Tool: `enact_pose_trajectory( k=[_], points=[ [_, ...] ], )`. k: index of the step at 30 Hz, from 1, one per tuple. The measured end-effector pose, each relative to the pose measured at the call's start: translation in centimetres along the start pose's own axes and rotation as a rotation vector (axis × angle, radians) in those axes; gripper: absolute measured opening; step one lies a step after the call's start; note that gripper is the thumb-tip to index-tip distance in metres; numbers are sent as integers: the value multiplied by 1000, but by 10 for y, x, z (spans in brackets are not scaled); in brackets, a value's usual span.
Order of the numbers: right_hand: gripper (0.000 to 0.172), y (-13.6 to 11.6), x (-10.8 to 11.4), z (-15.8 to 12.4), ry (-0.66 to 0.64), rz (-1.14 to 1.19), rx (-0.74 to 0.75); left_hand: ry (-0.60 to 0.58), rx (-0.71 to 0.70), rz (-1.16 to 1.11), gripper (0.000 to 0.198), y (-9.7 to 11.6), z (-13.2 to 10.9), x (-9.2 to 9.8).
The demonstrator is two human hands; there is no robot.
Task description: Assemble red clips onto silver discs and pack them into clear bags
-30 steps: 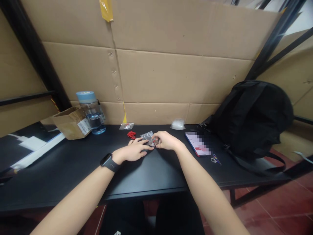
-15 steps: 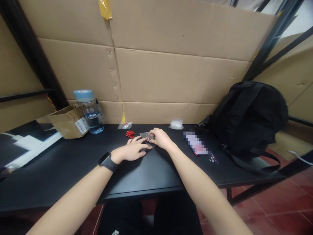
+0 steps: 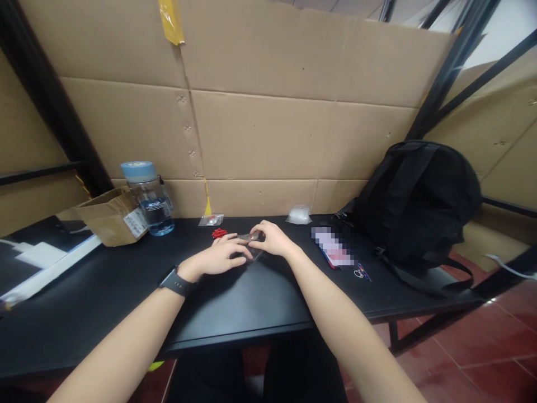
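My left hand (image 3: 221, 255), with a black watch (image 3: 178, 281) on its wrist, lies low over the black tabletop, its fingers stretched out and thumb apart. The fingertips rest at a small clear plastic bag (image 3: 257, 254). My right hand (image 3: 272, 238) pinches the bag's right side between thumb and forefinger. Something small and reddish shows near that pinch, too blurred to name. Just beyond my left fingers sits a small heap of red pieces (image 3: 218, 233).
At the back lie a small clear packet (image 3: 211, 220) and a whitish plastic packet (image 3: 298, 215). Left stand a water bottle (image 3: 150, 201) and a cardboard box (image 3: 109, 218). Right are a blurred-out flat item (image 3: 333, 246), a keyring (image 3: 359, 273) and a black backpack (image 3: 423, 212).
The camera view has shifted slightly. My right thumb and forefinger have altered their hold at the bag, and my left hand stays beside it with fingers spread.
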State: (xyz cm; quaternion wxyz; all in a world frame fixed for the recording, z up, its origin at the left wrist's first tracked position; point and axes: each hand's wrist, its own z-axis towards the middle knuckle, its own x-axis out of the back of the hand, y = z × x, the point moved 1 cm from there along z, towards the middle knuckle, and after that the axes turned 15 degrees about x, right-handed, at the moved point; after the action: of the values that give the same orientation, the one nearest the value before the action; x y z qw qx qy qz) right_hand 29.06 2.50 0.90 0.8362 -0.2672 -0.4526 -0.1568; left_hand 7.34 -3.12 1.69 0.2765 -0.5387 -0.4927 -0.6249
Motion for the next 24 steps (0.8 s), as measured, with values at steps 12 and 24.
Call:
enact_pose_trajectory(
  k=[12,24],
  points=[
    [21,14,7,-7,-75,51,60,400,102,-13,24,-8,16,-12],
    [9,19,10,-7,-36,-2,-63,399,299,-136,20,-6,16,-4]
  ],
)
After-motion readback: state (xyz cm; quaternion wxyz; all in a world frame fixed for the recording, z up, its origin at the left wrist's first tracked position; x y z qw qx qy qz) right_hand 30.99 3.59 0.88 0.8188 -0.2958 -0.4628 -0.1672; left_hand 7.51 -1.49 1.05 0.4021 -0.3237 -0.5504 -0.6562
